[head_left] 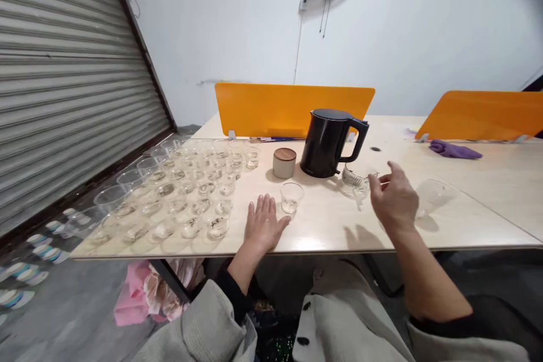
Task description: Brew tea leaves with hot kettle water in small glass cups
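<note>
My left hand (263, 225) lies flat on the table with its fingers spread, holding nothing. Just right of its thumb stands a clear plastic cup (291, 201) with a little clear liquid and small dark bits. My right hand (394, 197) is raised above the table, fingers curled and pinched together beside a clear ribbed glass vessel (354, 176). Thin dark bits show near the fingertips, but what the pinch holds is too small to name. To the right of this hand, clear cups (436, 195) lie on their side.
Many clear cups (201, 203) with liquid fill the table's left part. A lidded jar (284, 164) and a black electric kettle (324, 144) stand behind the single cup. Orange dividers (271, 107) run along the back. A purple cloth (455, 149) lies far right.
</note>
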A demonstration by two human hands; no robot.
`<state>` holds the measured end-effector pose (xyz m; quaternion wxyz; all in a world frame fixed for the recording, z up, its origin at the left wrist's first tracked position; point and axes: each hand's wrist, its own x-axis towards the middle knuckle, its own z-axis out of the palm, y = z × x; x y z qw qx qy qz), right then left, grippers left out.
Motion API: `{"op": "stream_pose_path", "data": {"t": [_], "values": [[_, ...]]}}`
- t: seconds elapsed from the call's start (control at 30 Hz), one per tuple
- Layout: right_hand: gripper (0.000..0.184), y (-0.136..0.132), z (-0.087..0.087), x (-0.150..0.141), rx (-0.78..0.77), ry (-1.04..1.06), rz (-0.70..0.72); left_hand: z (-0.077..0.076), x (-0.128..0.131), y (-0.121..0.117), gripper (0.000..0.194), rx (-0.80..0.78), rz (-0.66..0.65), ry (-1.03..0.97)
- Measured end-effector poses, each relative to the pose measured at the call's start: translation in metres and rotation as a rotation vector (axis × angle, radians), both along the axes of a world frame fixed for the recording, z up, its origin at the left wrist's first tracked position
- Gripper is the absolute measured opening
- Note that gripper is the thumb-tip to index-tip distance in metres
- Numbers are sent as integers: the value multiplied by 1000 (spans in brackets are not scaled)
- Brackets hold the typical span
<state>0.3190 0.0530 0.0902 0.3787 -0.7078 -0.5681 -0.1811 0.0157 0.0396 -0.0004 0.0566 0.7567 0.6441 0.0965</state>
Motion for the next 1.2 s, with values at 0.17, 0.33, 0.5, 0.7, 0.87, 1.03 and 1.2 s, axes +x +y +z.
{"op": "stream_pose_path", "data": {"t": [0.17,0.33,0.5,0.7,0.87,1.03,1.2], "values": [[61,21,36,21,-349,-128,-190,2,-1,-2,84,-3,3,-43],[46,45,32,19,-601,-207,-192,3,-2,-2,85,17,-8,-67],[37,54,27,19,-585,-263,-168,2,-5,-1,85,30,-29,-144],[33,12,41,25,-210,-279,-98,-3,-12,6,85,67,-51,-395],[29,-39,59,-8,206,-92,247,0,-6,22,101,92,-78,-737],[19,-35,54,-61,138,-110,619,-3,10,40,115,47,-104,-1116],[31,-12,34,-100,-225,-437,651,-9,20,48,107,30,-96,-1258]]}}
